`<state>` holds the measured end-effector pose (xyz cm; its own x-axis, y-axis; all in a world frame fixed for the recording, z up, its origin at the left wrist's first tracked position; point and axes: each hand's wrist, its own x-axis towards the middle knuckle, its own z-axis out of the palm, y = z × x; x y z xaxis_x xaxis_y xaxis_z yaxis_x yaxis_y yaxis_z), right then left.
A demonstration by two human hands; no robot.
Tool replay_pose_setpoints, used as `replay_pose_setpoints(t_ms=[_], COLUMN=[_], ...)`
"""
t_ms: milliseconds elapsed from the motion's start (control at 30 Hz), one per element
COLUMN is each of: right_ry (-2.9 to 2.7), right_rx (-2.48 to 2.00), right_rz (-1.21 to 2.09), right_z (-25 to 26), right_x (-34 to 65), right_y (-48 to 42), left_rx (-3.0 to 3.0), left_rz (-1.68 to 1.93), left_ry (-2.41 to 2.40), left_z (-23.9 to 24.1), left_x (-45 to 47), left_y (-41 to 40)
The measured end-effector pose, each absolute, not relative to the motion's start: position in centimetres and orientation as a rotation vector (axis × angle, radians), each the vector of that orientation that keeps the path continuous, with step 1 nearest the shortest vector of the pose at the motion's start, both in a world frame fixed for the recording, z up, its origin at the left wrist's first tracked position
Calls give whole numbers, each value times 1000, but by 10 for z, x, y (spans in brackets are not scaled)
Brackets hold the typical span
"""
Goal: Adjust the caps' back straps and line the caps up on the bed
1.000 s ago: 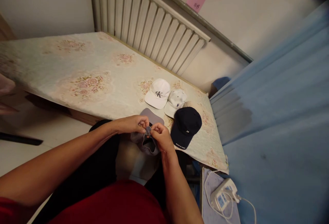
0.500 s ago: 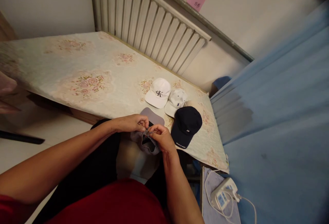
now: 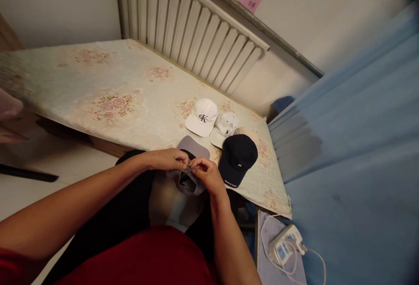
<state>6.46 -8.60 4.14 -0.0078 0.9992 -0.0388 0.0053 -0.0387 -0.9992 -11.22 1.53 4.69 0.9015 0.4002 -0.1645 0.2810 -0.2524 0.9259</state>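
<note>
Both my hands are closed on a grey baseball cap [image 3: 195, 147], held above my lap with its brim pointing away from me. My left hand [image 3: 170, 159] pinches the strap at the back of the cap from the left. From the right, my right hand [image 3: 207, 174] pinches the same strap, its fingertips close to the left ones. The strap's fastening is too small to make out. Just beyond lie a white cap [image 3: 203, 117] with black letters, a smaller white cap [image 3: 226, 124] with a dark emblem, and a black cap [image 3: 238, 158] nearest my right hand.
The caps lie on a bed [image 3: 137, 101] with a floral cover. A radiator [image 3: 196, 27] runs along the wall behind it. A blue curtain [image 3: 353, 145] hangs at the right. A power strip [image 3: 284, 245] with a white cable sits on a small surface at the lower right.
My fingertips have shifted slightly at the strap, and the left hand sits a little lower. The grey cap stays in both hands; the other caps have not moved.
</note>
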Motion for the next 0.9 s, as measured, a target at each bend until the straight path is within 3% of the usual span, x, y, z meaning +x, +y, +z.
replay_pose_setpoints(t_ms=[900], right_ry=[-876], right_rx=[-1115], right_rz=[1188], right_z=[37], right_x=[50], right_y=[-90], left_rx=[1413], left_rz=[212], left_ry=[440], left_z=[32], left_x=[-104], left_y=[4])
